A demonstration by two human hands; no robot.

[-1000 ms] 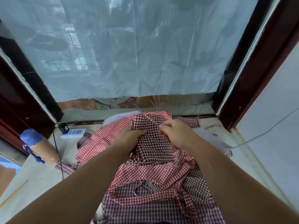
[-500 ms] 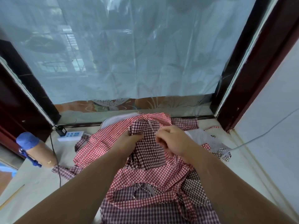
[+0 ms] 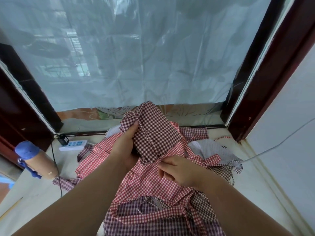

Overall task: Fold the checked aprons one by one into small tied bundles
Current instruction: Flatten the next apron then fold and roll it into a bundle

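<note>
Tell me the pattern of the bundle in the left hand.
Dark brown-and-white gingham bundle, clearest in head view.

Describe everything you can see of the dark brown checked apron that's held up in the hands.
The dark checked apron is thin cloth in small dark brown and white checks, folded into a thick oblong wad, crumpled at its top left end. It is held tilted above the pile of red and purple checked aprons. The left hand grips its bunched left side; the right hand pinches its lower corner. No tie round it shows.
</note>
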